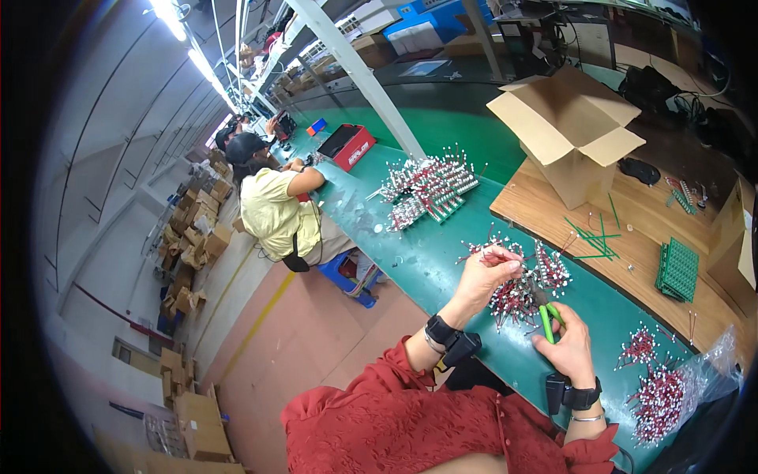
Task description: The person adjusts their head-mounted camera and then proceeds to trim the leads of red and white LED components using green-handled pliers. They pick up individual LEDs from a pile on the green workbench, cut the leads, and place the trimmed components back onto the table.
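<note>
In the head view, I watched the person's left hand pinch a few red wires between thumb and fingers, while the right hand was wrapped around green-handled pliers, their dark nose pointing into the tangled middle cluster of red wires with white ends; whether they gripped a wire, I couldn't tell. That cluster lay on the green tabletop, just under both hands. With the pliers' nose so near the left fingertips, a slip could have nipped skin, I judged, or caught a neighbouring strand, since the wires crossed so thickly. A hard tug might have dragged linked pieces along too. The near edge of the tabletop ran close below the wrists, so loose bits swept nearer could have dropped to the floor. On the far side, the wooden board bounded the reach, with green sticks and a cardboard box on it. To the right, another wire heap beside a clear plastic bag limited sideways movement; the easiest room seemed leftward, on the bare strip before the far-left wire pile.
</note>
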A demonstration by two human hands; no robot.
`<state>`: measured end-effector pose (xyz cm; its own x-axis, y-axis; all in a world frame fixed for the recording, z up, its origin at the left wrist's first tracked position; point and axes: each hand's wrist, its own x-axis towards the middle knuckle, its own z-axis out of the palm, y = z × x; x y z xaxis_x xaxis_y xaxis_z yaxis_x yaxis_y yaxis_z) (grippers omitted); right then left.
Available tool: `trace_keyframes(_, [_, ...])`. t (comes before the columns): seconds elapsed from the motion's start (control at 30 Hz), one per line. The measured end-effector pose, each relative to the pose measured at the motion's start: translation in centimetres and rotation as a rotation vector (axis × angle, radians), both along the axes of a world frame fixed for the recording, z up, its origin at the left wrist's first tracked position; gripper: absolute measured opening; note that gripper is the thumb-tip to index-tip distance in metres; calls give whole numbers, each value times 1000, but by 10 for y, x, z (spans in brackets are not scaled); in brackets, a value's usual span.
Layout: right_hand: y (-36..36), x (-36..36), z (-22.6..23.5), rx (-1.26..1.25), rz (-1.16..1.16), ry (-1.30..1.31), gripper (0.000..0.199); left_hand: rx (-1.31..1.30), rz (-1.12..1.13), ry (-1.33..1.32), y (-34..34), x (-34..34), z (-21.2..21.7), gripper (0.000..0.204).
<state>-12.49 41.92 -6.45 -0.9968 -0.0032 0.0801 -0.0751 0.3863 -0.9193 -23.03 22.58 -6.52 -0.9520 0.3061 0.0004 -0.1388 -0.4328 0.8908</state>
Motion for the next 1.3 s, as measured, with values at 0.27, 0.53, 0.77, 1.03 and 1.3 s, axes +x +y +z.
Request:
trace_keyframes(0.27, [-5, -3, -7, -523, 25, -25, 53, -121, -29, 123, 10, 9, 7, 10])
trace_keyframes(0.53, [-2, -1, -2, -405, 111, -95, 54, -259, 15, 221, 16, 16, 9, 12])
trace_keyframes(0.77, [0, -1, 2, -453, 137, -142, 54, -294, 24, 113, 15, 18, 17, 13])
trace_keyframes(1.03, [1, -1, 0, -436, 95, -129, 56, -185, -49, 112, 11, 15, 16, 11])
trace_keyframes(1.3, [1, 0, 5, -395, 100, -161, 56, -305, 63, 155, 16, 17, 15, 11])
